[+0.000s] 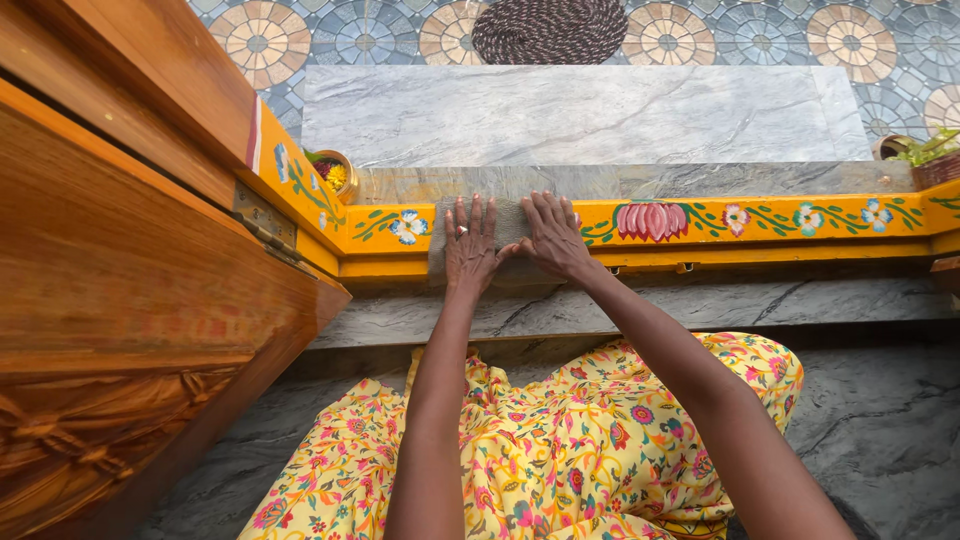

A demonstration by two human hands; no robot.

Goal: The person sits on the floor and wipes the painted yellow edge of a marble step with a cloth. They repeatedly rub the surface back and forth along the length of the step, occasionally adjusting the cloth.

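With my left hand [468, 250] and right hand [552, 237] pressing the grey cloth [508, 222], fingers [476, 215] spread flat, I should keep even pressure along the painted threshold [760, 222].

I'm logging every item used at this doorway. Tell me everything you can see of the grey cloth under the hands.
The grey cloth looks like coarse, dull woven fabric, roughly rectangular. It lies flat over the yellow painted threshold, covering part of its flower pattern and hanging a little over the front edge. The left hand and right hand press on it, fingers spread, thumbs nearly meeting. Most of its middle is hidden beneath them.
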